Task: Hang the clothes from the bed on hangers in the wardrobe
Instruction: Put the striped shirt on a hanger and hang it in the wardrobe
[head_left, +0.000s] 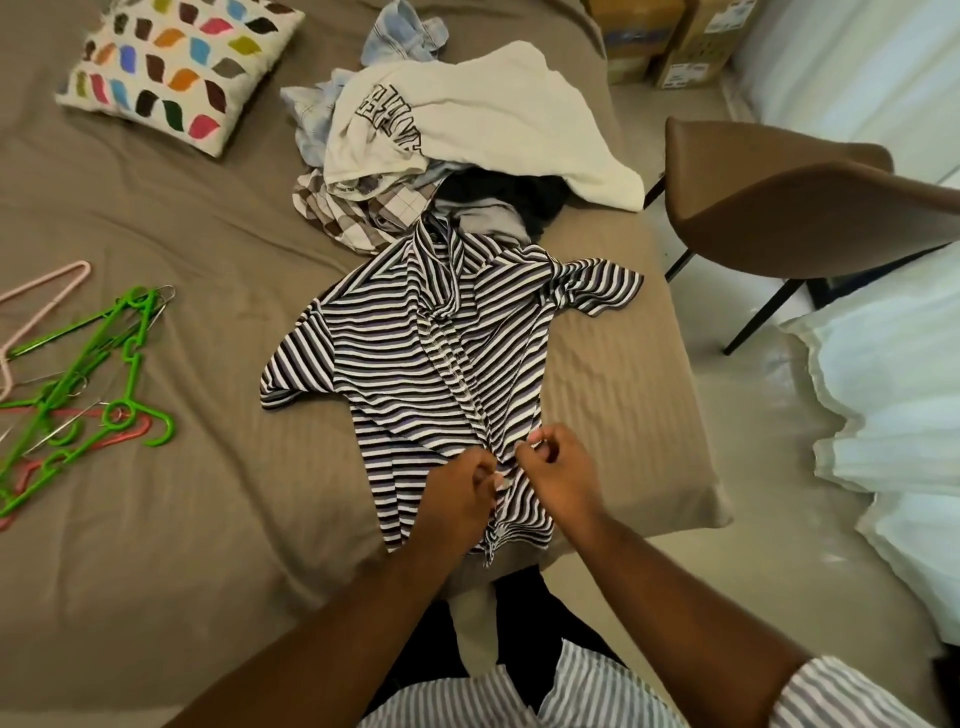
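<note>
A black-and-white striped shirt (415, 364) lies spread on the brown bed (182, 545), its front opening facing up. My left hand (460, 499) and my right hand (558, 467) sit side by side near the shirt's lower hem, each pinching an edge of the front opening. Behind the shirt is a heap of clothes (441, 156) topped by a white printed T-shirt (467, 114). Several green, pink and red hangers (88, 384) lie on the bed at the left. The wardrobe is out of view.
A patterned cushion (176, 67) rests at the bed's far left. A brown chair (795, 208) stands right of the bed. White curtains (893, 389) hang at the right, and cardboard boxes (670, 41) sit at the far wall.
</note>
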